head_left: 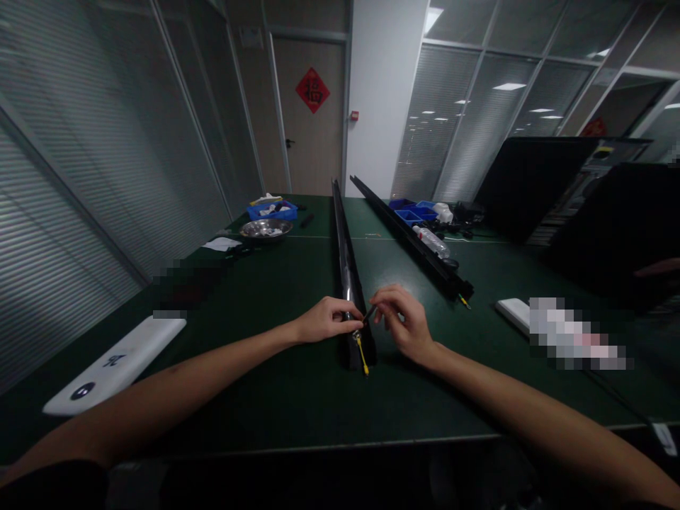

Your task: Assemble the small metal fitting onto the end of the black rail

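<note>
A long black channel-shaped rail lies lengthwise on the green table, its near end close to me. My left hand reaches over that end from the left, thumb and fingers closed on the rail's edge. From the right, my right hand pinches a small dark rod-like piece against the same edge, close to the left fingertips. What kind of piece it is, I cannot make out. A yellow pull or lead hangs from a small metal fitting just below my left fingers.
A second black rail lies at an angle to the right. White long cases flank both sides. At the back stand a metal bowl, a blue basket, blue bins and a clear bottle. A person's hand shows far right.
</note>
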Available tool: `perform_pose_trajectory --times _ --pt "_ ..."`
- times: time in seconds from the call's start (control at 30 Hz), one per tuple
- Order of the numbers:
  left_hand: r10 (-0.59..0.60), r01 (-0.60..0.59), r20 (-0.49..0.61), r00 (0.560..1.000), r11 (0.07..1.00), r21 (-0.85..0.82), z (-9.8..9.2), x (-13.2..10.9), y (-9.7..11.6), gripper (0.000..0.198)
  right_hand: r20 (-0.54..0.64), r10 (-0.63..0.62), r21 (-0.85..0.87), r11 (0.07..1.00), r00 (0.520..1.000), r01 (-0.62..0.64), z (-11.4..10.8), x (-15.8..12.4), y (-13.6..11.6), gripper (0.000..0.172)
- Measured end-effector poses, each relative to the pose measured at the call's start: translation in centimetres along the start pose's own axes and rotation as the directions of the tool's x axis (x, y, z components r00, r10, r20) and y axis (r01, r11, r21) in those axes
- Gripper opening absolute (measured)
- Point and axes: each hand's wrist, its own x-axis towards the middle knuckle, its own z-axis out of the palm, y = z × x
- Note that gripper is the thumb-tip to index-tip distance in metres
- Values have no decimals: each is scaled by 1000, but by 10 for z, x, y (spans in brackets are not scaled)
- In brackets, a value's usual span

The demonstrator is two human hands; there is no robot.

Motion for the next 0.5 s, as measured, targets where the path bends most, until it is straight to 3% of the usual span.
perform_pose_trajectory --times 0.5 --pt "53 -53 -13 998 999 -3 2 0 0 23 6 13 -21 1000 1000 -13 -1 0 -1 16"
